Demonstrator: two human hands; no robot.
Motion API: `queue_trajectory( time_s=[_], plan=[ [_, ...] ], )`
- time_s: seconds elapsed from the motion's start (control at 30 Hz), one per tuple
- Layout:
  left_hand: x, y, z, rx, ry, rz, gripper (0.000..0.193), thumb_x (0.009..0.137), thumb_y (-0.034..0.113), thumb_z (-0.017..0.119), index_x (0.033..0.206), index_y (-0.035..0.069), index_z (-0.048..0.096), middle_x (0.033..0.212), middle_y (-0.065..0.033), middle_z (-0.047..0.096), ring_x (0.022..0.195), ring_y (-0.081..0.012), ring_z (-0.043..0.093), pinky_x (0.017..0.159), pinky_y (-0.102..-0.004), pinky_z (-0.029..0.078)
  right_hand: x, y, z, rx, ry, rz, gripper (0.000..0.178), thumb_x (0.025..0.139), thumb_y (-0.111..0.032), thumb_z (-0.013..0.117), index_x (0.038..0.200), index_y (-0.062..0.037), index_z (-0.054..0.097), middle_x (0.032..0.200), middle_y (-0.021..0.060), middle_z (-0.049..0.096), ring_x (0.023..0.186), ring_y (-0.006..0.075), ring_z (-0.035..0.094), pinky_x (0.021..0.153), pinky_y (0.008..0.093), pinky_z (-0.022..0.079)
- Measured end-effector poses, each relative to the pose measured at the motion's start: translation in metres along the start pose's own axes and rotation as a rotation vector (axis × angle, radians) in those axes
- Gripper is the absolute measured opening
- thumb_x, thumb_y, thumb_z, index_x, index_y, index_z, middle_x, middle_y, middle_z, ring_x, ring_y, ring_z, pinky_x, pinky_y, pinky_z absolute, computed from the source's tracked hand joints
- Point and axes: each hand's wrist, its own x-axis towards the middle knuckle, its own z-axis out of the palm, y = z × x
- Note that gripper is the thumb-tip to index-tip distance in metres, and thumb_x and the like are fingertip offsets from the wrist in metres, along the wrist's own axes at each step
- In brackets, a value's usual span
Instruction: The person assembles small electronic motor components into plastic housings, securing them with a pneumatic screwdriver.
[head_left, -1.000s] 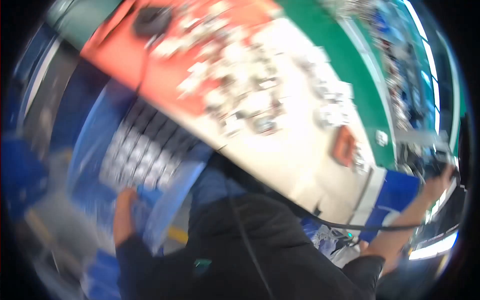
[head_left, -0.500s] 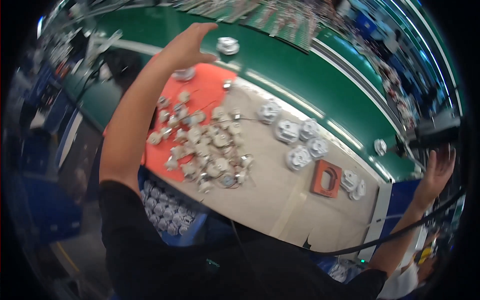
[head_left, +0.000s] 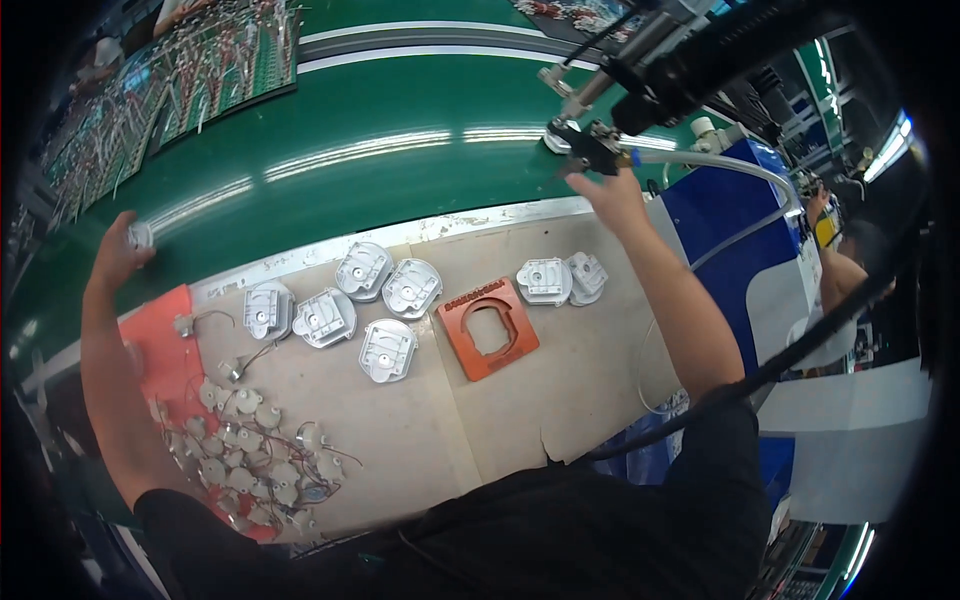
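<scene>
At the left, my left hand (head_left: 118, 255) has its fingers curled round a white plastic housing (head_left: 141, 236) at the near edge of the green belt; the hand hides part of it. My right hand (head_left: 618, 200) reaches up to the black tool head (head_left: 592, 148) of an arm-mounted machine. Its thumb shows, but the tool covers the other fingers, so their grip is unclear. Just behind the tool head, another white housing (head_left: 556, 140) lies on the belt, partly covered. Several white housings (head_left: 387, 350) sit on the worktop between my arms, beside an orange fixture block (head_left: 462, 340) with a cut-out.
Small wired motors (head_left: 240, 440) are heaped at the near left, partly on a red mat (head_left: 160, 335). The green belt (head_left: 380, 175) runs across behind the worktop (head_left: 400, 430). A black cable (head_left: 720, 405) crosses my right arm; a blue panel (head_left: 715, 225) stands to the right.
My view has swung to the right. My left hand, open beside a housing before, is now curled round one. My right hand has come to the black tool head.
</scene>
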Motion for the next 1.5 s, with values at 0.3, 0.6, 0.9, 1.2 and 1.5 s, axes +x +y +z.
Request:
queue_trajectory(
  time_s=[0.3,0.6,0.9,1.2,1.5],
  plan=[
    [-0.143,0.212,-0.043,-0.049,-0.041,-0.004,0.076,0.082,0.049,0.077,0.131,-0.006,0.059,0.122,-0.0260,0.068,0.109,-0.0374,0.068,0.095,-0.0441,0.052,0.129,0.099,0.053,-0.453,-0.202,0.130,0.091,0.075,-0.053,0.084,0.143,-0.0031,0.050,0.134,0.0236,0.060,0.120,0.0387,0.062,0.099,0.0475,0.052],
    [-0.235,0.348,-0.071,-0.067,-0.103,-0.203,0.070,0.081,0.052,0.076,0.118,-0.006,0.062,0.110,-0.0272,0.069,0.105,-0.0413,0.068,0.092,-0.0447,0.053,0.124,0.062,0.072,-0.595,-0.040,-0.467,0.061,0.077,-0.039,0.086,0.128,-0.0138,0.068,0.118,0.0128,0.072,0.108,0.0284,0.069,0.095,0.0415,0.052],
    [-0.309,0.515,0.019,-0.266,-0.361,0.363,0.058,0.083,0.041,0.078,0.122,0.004,0.057,0.109,-0.0176,0.063,0.098,-0.0379,0.067,0.082,-0.0469,0.055,0.014,-0.054,-0.063,0.095,-0.014,0.064,0.102,0.068,-0.035,0.094,0.144,0.0111,0.044,0.129,0.0250,0.064,0.115,0.0295,0.065,0.098,0.0354,0.050],
    [-0.245,0.647,0.129,-0.181,-0.221,0.459,0.061,0.084,0.045,0.078,0.119,-0.001,0.057,0.113,-0.0223,0.063,0.094,-0.0379,0.070,0.077,-0.0460,0.058,-0.045,-0.063,-0.055,0.373,-0.272,-0.174,0.080,0.078,-0.011,0.088,0.144,0.0001,0.046,0.123,0.0118,0.064,0.114,0.0217,0.061,0.101,0.0332,0.047],
    [-0.257,0.613,0.110,-0.403,-0.167,0.448,0.074,0.080,0.054,0.080,0.121,-0.005,0.060,0.114,-0.0211,0.065,0.107,-0.0404,0.067,0.093,-0.0479,0.054,-0.074,-0.090,-0.048,0.413,-0.513,-0.259,0.092,0.074,-0.010,0.089,0.152,-0.0045,0.040,0.142,0.0144,0.055,0.128,0.0234,0.055,0.111,0.0354,0.043]
  ],
)
